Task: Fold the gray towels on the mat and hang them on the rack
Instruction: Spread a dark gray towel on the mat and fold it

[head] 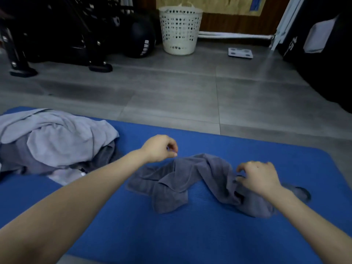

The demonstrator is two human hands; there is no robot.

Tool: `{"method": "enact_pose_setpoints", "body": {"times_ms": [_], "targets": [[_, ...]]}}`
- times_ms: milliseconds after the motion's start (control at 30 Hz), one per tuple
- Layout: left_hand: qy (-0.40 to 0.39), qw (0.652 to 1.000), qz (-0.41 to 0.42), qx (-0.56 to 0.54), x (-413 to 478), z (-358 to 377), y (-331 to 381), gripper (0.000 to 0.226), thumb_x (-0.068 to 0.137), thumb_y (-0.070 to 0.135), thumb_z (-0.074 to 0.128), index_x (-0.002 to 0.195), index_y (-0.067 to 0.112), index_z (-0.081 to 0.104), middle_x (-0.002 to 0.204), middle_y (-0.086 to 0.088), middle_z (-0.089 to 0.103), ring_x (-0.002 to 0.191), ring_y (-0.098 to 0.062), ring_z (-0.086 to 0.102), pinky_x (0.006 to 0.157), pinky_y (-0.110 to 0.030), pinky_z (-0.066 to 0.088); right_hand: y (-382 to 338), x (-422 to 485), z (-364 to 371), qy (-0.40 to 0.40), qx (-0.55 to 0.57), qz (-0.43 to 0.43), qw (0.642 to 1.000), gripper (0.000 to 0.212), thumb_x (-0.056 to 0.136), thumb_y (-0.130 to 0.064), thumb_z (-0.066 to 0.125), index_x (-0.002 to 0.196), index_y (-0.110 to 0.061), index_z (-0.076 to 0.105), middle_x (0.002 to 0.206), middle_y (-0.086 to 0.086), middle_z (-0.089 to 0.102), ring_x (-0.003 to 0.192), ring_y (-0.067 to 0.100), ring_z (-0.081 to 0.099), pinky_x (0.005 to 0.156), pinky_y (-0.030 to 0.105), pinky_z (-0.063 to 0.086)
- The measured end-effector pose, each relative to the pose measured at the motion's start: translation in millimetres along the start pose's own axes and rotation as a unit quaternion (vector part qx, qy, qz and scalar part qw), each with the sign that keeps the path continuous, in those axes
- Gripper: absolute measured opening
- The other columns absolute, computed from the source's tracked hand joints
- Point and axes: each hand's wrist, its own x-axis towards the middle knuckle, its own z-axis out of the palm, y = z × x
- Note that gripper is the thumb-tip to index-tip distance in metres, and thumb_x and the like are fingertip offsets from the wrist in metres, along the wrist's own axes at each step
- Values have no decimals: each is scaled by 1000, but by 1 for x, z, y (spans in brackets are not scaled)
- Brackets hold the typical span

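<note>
A crumpled dark gray towel (192,180) lies in the middle of the blue mat (190,235). My right hand (261,178) is on the towel's right part, its fingers and thumb curled into the cloth and pinching a fold. My left hand (159,147) hovers just above the towel's far left edge with loosely curled fingers and holds nothing. At the mat's left end sits a heap of towels (57,138), light gray ones on top of darker gray ones. No rack is in view.
Gray floor tiles stretch beyond the mat. A white perforated laundry basket (180,29) stands at the far wall, and a bathroom scale (240,52) lies to its right. Black gym equipment and a black ball (142,40) fill the far left; a dark bulky object stands at the right.
</note>
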Motion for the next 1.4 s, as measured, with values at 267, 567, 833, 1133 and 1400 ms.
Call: {"method": "enact_pose_setpoints", "body": {"times_ms": [267, 567, 833, 1133, 1400], "targets": [[4, 991, -125, 55, -28, 96, -78, 24, 84, 41, 63, 82, 17, 65, 78, 5, 55, 88, -18, 59, 67, -26, 40, -85, 13, 86, 6, 87, -78, 993, 36, 87, -46, 57, 119, -30, 57, 118, -5, 59, 113, 20, 51, 95, 35, 27], [131, 983, -103, 76, -30, 170, -96, 22, 82, 30, 67, 103, 25, 68, 93, -4, 60, 85, -25, 54, 70, -33, 45, -113, 48, 128, 79, 95, -160, 979, 52, 51, -42, 87, 98, -25, 71, 98, 3, 69, 93, 26, 64, 89, 51, 47], [54, 972, -22, -226, -22, 136, -91, 12, 86, 14, 64, 81, 24, 59, 78, 7, 63, 77, -12, 60, 75, -30, 49, -120, 44, 152, 67, 135, -175, 973, 28, 70, -48, 70, 91, -29, 72, 106, -3, 67, 104, 20, 61, 107, 48, 21], [-51, 949, -49, -306, -18, -6, -84, 13, 87, 13, 64, 74, 14, 62, 57, 8, 56, 57, -3, 51, 56, -18, 44, -116, 44, 54, -2, 543, -49, 839, 7, 84, -21, 70, 81, -26, 66, 62, -17, 63, 64, -4, 56, 68, 17, 44], [246, 966, -27, -78, 21, -131, -54, 16, 86, 29, 65, 85, 13, 69, 85, -4, 67, 81, -18, 59, 72, -30, 41, -115, 115, -78, 64, 693, -63, 715, 11, 85, -4, 64, 80, -13, 66, 60, -8, 65, 53, -3, 55, 55, 12, 45]]}}
